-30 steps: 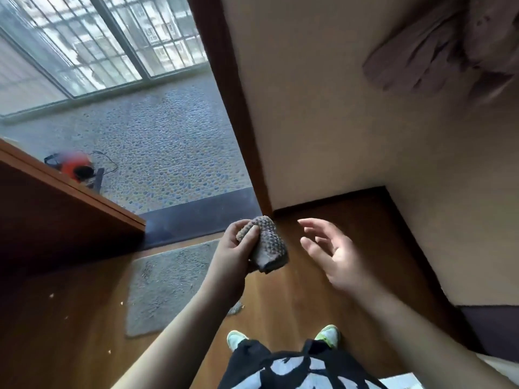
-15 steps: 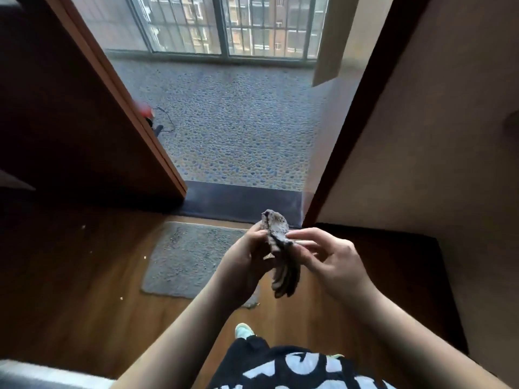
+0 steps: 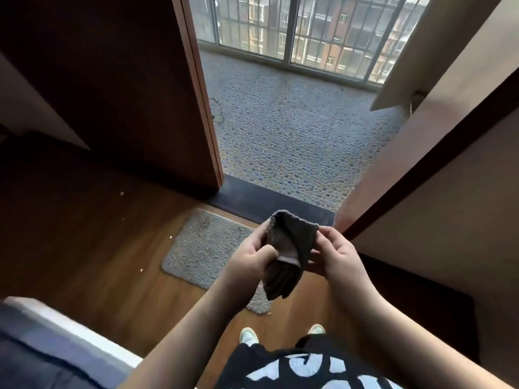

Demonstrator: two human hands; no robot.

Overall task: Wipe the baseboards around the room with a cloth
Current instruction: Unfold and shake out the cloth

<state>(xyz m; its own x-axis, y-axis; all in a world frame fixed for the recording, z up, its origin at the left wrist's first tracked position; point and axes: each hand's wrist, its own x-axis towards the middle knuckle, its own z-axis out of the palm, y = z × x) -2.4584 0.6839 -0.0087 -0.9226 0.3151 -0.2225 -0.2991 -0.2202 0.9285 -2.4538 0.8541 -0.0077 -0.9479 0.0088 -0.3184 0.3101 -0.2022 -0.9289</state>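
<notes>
Seen from a head camera, looking down past both bare forearms, which reach forward from the bottom edge and meet at the middle of the view.

Left hand (image 3: 250, 259) curled around the left edge of a dark grey cloth (image 3: 289, 254), thumb pressing across its front, fingers wrapped behind. Right hand (image 3: 335, 256) palm turned inward, fingertips pinching the cloth's right edge near the top corner. Both hands holding the cloth, level with each other and close together.

Cloth folded and held in the air between the hands, above the wooden floor (image 3: 92, 248). Long axis close to vertical, slightly tilted: top fold pointing up and away toward the doorway, loose layered end hanging down toward the person's feet.

Below the cloth, a grey mat (image 3: 205, 248) lying on the floor in front of a dark threshold (image 3: 252, 197). Beyond the threshold, a pebble-patterned balcony floor (image 3: 295, 130) and barred windows (image 3: 303, 32). An open wooden door (image 3: 126, 88) at left. A dark baseboard (image 3: 415, 279) running along the beige wall at right. Two pale green shoes (image 3: 248, 336) and a black garment with white lettering at the bottom.
</notes>
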